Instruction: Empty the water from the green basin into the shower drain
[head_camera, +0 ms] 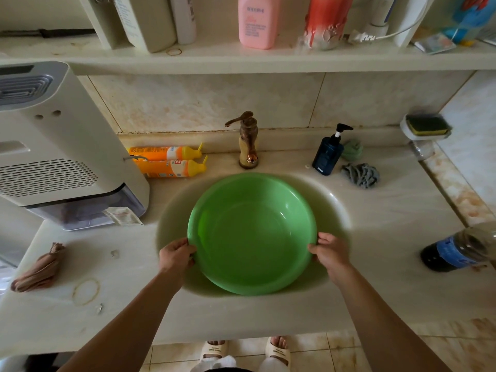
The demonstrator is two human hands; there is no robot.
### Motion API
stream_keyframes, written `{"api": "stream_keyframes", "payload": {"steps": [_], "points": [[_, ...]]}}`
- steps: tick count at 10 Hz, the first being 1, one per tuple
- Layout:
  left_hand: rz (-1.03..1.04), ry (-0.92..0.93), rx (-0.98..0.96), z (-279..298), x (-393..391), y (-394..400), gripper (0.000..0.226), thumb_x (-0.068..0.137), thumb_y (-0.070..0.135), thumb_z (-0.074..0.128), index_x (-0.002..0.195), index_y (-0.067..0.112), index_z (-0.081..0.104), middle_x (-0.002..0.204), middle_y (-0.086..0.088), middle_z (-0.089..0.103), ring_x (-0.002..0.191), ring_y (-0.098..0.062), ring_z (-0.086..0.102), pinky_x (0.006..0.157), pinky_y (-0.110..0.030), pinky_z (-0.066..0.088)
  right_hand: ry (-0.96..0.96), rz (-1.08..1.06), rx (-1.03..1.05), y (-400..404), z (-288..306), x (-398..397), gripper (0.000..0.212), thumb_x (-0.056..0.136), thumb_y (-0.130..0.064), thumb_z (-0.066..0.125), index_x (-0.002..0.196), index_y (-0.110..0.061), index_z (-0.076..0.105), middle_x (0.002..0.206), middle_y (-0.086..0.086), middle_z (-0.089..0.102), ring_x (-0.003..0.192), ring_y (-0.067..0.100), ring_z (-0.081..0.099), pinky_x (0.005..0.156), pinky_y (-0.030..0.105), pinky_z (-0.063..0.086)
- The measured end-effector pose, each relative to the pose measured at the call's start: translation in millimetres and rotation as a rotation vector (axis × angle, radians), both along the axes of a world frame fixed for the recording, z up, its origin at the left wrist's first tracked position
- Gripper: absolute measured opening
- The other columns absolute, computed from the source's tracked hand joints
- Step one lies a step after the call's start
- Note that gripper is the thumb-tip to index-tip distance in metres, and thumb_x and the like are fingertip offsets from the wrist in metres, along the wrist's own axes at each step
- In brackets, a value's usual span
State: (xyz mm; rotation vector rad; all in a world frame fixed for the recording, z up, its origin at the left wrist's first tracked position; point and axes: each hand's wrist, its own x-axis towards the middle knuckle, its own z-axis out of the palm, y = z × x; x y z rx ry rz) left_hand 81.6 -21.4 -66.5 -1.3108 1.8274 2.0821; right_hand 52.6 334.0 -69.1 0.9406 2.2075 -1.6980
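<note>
While the green basin (252, 233) sits in the sink (335, 208) set into the table (389, 264), my left hand (175, 255) and right hand (328, 251) clasp its rim on opposite sides, near the edge closest to me. My fingers (314, 248) are closed on the lip, thumbs on top, the rest curled under.

Handling notes, as I judge them:
- Material: thin plastic, stiff at the rolled rim, likely to flex at the wall. Hold the rim only.
- Load: the water is hard to make out; a faint line partway up the wall suggests a shallow fill, so moderate weight that shifts when tilted.
- Surface: glossy and probably wet, so slippery. Hook the fingers under the lip rather than pinching.
- Balance: both holds sit toward my side, so the far edge may dip. Lift level, clear of the tap (248, 140), and carry slowly to avoid sloshing.
</note>
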Motion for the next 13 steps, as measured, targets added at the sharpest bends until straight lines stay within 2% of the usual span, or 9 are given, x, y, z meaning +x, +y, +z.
{"api": "stream_keyframes", "payload": {"steps": [2, 3, 4, 6, 8, 10, 11, 12, 13], "points": [[-0.033, 0.015, -0.042, 2, 1, 3, 0.026, 0.076, -0.006, 0.062, 0.080, 0.017, 0.073, 0.072, -0.007, 0.071, 0.065, -0.023, 0.063, 0.057, -0.031, 0.055, -0.040, -0.017, -0.032, -4, 6, -1, 0.052, 0.079, -0.001, 0.069, 0.130, -0.005, 0.056, 0.085, -0.007, 0.066, 0.072, 0.010, 0.062, 0.053, 0.024, 0.046], [-0.022, 0.013, -0.064, 2, 1, 3, 0.020, 0.077, -0.003, 0.065, 0.081, 0.014, 0.073, 0.078, -0.010, 0.070, 0.070, -0.025, 0.062, 0.071, -0.040, 0.057, -0.030, -0.026, 0.013, -6, 9, -1, 0.048, 0.081, -0.008, 0.071, 0.127, -0.008, 0.059, 0.092, 0.004, 0.068, 0.069, 0.011, 0.062, 0.049, 0.023, 0.047], [-0.017, 0.014, -0.073, 1, 1, 2, 0.015, 0.078, -0.002, 0.066, 0.082, 0.010, 0.073, 0.077, -0.012, 0.069, 0.070, -0.027, 0.062, 0.074, -0.043, 0.057, -0.026, -0.027, 0.014, -7, 9, 0, 0.050, 0.083, -0.011, 0.069, 0.131, -0.010, 0.056, 0.100, 0.008, 0.065, 0.079, 0.021, 0.063, 0.054, 0.028, 0.051], [-0.021, 0.018, -0.061, 4, 2, 1, 0.015, 0.080, -0.003, 0.065, 0.085, 0.010, 0.072, 0.086, -0.014, 0.070, 0.081, -0.028, 0.065, 0.080, -0.044, 0.057, -0.031, -0.040, 0.015, -9, 11, 0, 0.050, 0.084, -0.011, 0.068, 0.132, -0.010, 0.054, 0.100, 0.007, 0.063, 0.074, 0.015, 0.059, 0.052, 0.027, 0.049], [-0.002, 0.046, -0.022, 9, 4, 0, 0.016, 0.083, -0.004, 0.064, 0.081, 0.011, 0.069, 0.083, -0.011, 0.071, 0.077, -0.025, 0.067, 0.063, -0.032, 0.056, -0.039, -0.041, 0.026, -7, 12, 0, 0.051, 0.085, -0.009, 0.067, 0.134, -0.008, 0.053, 0.103, 0.010, 0.062, 0.087, 0.026, 0.063, 0.063, 0.037, 0.057], [0.001, 0.038, -0.037, 8, 2, -2, 0.014, 0.082, -0.004, 0.064, 0.086, 0.009, 0.068, 0.087, -0.015, 0.070, 0.081, -0.028, 0.067, 0.072, -0.038, 0.058, -0.035, -0.039, 0.001, -5, 13, 2, 0.049, 0.086, -0.010, 0.065, 0.133, -0.010, 0.053, 0.106, 0.009, 0.062, 0.083, 0.023, 0.062, 0.050, 0.026, 0.047], [-0.019, 0.054, -0.050, 11, 1, -3, 0.014, 0.082, -0.004, 0.063, 0.082, 0.010, 0.066, 0.083, -0.014, 0.067, 0.076, -0.027, 0.065, 0.074, -0.040, 0.057, -0.036, -0.036, 0.016, -1, 15, 1, 0.047, 0.085, -0.012, 0.066, 0.131, -0.013, 0.055, 0.109, 0.010, 0.064, 0.087, 0.027, 0.065, 0.055, 0.029, 0.052], [-0.021, 0.070, -0.045, 13, 2, -5, 0.014, 0.083, -0.005, 0.062, 0.080, 0.009, 0.063, 0.081, -0.015, 0.064, 0.074, -0.028, 0.063, 0.078, -0.044, 0.056, -0.022, -0.039, 0.054, 4, 11, 1, 0.046, 0.085, -0.015, 0.066, 0.129, -0.012, 0.056, 0.114, 0.012, 0.065, 0.095, 0.030, 0.067, 0.076, 0.044, 0.059], [0.012, 0.068, -0.054, 15, 2, -8, 0.013, 0.084, -0.005, 0.063, 0.088, 0.007, 0.060, 0.085, -0.016, 0.065, 0.075, -0.028, 0.065, 0.078, -0.042, 0.057, 0.007, -0.014, 0.153, 9, 15, 1, 0.045, 0.083, -0.019, 0.067, 0.127, -0.012, 0.057, 0.120, 0.013, 0.066, 0.104, 0.030, 0.065, 0.092, 0.050, 0.053]]}}
